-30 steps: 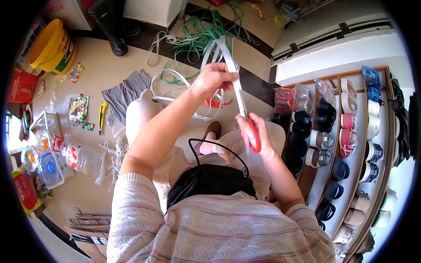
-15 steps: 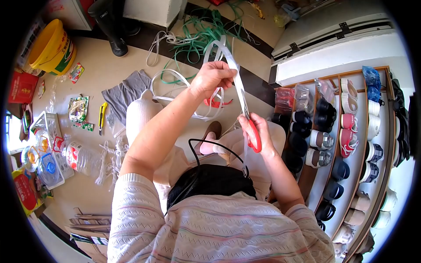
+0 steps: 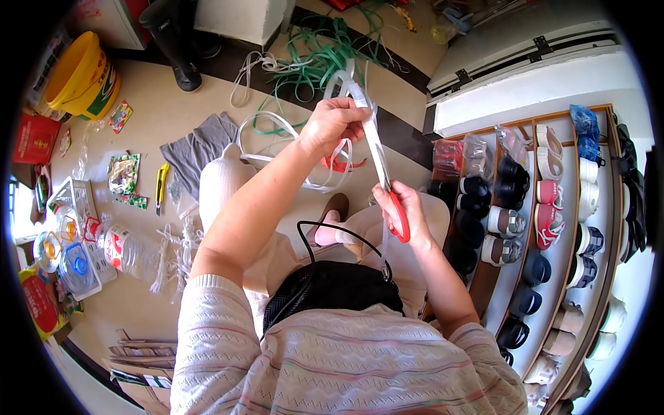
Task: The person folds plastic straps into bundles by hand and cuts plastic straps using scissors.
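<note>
Both hands (image 3: 368,160) raised, nearly aligned

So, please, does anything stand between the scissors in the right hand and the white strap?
Nothing visible stands between the scissors and the white strap; the blades are right at it. Farther up, though, the left hand pinches the strap, in line ahead of the blades.
</note>
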A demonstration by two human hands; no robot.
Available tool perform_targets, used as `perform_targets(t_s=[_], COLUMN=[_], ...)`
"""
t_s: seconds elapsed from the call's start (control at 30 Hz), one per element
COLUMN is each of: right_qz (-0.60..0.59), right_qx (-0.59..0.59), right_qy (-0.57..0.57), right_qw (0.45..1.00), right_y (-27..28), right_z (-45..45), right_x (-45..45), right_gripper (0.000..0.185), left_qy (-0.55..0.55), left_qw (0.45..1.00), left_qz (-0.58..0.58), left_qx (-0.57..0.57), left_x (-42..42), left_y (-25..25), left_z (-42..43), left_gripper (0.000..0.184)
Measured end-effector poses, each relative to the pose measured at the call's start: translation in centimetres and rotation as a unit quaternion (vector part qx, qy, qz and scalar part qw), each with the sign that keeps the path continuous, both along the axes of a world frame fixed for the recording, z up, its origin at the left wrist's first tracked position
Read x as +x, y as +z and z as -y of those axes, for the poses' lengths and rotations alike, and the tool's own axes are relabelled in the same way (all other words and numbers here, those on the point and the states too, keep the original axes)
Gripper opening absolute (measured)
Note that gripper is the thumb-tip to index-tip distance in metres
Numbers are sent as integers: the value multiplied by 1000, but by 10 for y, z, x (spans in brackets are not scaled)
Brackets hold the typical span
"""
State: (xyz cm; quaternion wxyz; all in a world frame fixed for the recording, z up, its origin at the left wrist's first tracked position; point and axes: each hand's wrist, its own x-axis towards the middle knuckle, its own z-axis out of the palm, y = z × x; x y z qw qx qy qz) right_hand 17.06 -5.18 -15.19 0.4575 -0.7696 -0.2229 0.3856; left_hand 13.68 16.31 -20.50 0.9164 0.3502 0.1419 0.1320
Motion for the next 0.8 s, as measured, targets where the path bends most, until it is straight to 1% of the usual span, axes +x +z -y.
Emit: perform_targets(t_s=[0.03,0.1,0.13,0.23,0.33,0.43,0.5,0.6,0.63,0.73,0.8], right_qz=[18,16,15,15,22,30,20,36,47,35,40], right_qx=[2,8,11,12,-17,-16,-11,21,36,16,-13], right_qy=[6,24,32,40,5,7,0,7,11,39,21], right_qw=[1000,1000,999,999,1000,999,1000,999,998,998,999], right_y=[-5,-4,-3,0,3,8,6,-3,-5,-3,6], right_z=[2,0,-1,-5,-6,-8,-7,-8,-8,-11,-12], right_x=[3,8,10,12,6,3,2,8,10,14,9], right_gripper=[30,28,27,27,31,31,31,31,31,29,30], left_qy=[4,-4,-11,-3,-4,0,16,25,8,5,3], left_qw=[1000,999,1000,1000,1000,1000,999,1000,1000,1000,1000], left_qz=[-2,-5,0,-4,-4,-1,7,4,2,4,-2], left_qx=[9,36,19,14,10,-1,-27,-5,4,-1,1], left_x=[0,-1,-3,-3,-5,-4,-2,-1,-3,-4,-4], left_y=[0,-1,0,4,7,7,6,3,3,5,6], left_z=[1,8,14,13,12,6,-1,3,6,9,9], left_gripper=[9,9,8,8,9,10,11,11,9,9,9])
